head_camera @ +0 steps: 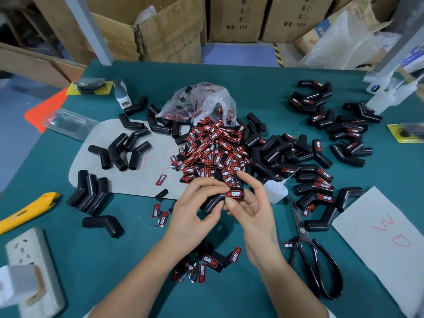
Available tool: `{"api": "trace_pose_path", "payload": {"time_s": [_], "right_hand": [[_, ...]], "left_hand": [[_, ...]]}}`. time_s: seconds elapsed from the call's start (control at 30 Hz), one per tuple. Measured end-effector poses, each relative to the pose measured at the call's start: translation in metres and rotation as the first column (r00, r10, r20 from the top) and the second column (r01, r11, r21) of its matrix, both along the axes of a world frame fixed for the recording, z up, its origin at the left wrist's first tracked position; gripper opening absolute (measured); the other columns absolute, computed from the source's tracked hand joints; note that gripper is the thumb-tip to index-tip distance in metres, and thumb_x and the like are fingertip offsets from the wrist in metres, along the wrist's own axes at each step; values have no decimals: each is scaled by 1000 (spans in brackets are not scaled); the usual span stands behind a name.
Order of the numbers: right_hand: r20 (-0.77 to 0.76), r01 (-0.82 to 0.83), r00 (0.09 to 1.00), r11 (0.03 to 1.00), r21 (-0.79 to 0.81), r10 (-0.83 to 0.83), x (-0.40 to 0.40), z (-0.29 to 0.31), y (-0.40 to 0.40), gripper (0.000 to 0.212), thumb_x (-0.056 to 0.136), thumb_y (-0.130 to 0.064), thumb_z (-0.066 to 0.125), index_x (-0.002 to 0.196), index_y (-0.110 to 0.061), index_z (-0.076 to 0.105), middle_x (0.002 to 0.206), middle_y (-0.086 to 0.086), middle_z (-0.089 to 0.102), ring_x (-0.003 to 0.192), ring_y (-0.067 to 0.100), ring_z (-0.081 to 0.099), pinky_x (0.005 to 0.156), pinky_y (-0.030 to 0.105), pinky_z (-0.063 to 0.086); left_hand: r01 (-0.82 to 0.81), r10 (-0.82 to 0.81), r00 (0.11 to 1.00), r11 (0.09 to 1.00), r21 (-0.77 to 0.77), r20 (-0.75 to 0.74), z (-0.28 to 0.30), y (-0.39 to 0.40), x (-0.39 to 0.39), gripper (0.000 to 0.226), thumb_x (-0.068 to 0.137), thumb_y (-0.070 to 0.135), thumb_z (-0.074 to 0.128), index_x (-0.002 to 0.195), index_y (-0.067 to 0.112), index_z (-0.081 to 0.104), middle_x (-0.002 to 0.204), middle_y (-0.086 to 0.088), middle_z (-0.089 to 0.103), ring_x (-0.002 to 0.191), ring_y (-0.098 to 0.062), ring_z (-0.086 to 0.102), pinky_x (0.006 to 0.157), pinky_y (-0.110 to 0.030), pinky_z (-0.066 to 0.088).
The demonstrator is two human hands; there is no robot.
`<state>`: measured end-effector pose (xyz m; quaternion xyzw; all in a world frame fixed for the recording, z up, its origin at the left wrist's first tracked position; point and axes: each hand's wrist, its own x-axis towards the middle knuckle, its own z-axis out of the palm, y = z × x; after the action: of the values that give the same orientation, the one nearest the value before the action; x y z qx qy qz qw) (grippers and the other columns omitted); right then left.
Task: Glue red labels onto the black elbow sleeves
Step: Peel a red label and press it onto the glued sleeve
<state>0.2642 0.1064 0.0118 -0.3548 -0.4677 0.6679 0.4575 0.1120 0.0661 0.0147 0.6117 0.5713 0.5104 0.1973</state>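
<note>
Head view: both hands meet above the green surface [229,72], just below the big heap of red labels [213,152] at its middle. The left hand [195,212] and right hand [254,207] together hold one black elbow sleeve [221,198]; the fingers [229,204] of both are pinched narrow around it, and a red label [234,194] sits on the sleeve's upper arm, facing the camera.

At the far edge of the label heap a clear plastic bag [202,102] lies open, with more red labels inside it and spilling from its mouth into the heap. Just right of the heap, near the right hand, a small white glue bottle [275,191] lies on its side, its thin nozzle pointing up and away. Right of the heap are sleeves that already bear labels [321,180]; left of it, plain black sleeves [119,152] lie on a grey sheet [142,177]. Below the heap, by the wrists, loose labels [206,262] are scattered. Black scissors [314,260] lie closed, down and right of the heap. A yellow knife [27,212] lies far left of it. Cardboard boxes [169,31] stand beyond the surface; what they hold cannot be seen.
</note>
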Motion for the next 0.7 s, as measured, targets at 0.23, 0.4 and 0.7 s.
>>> {"api": "trace_pose_path", "payload": {"time_s": [0.23, 0.4, 0.7], "right_hand": [[-54, -6, 999, 998, -59, 3, -2, -2, 0, 54, 90, -28, 76, 142, -31, 60, 103, 7, 74, 91, 17, 66, 87, 25, 53], [-46, -25, 999, 999, -37, 23, -1, -3, 0, 46, 99, -18, 65, 143, -31, 61, 92, 6, 73, 90, 16, 66, 86, 23, 52], [226, 70, 968, 982, 178, -110, 2, 2, 0, 40, 106, -18, 61, 140, -39, 58, 102, 1, 77, 91, 23, 77, 78, 26, 59]], "left_hand": [[-13, 13, 1000, 1000, 5, 4, -3, 1, -1, 24, 95, 11, 68, 117, 15, 75, 122, 4, 65, 117, -17, 66, 104, -24, 47], [-47, 47, 998, 999, 0, 42, -4, 3, -3, 18, 96, 17, 70, 113, 14, 77, 118, 5, 66, 114, -16, 67, 102, -23, 47], [-69, 139, 906, 980, -184, 400, -7, 8, -7, 15, 93, 22, 72, 105, 29, 79, 112, 8, 68, 100, -28, 69, 86, -37, 60]]}}
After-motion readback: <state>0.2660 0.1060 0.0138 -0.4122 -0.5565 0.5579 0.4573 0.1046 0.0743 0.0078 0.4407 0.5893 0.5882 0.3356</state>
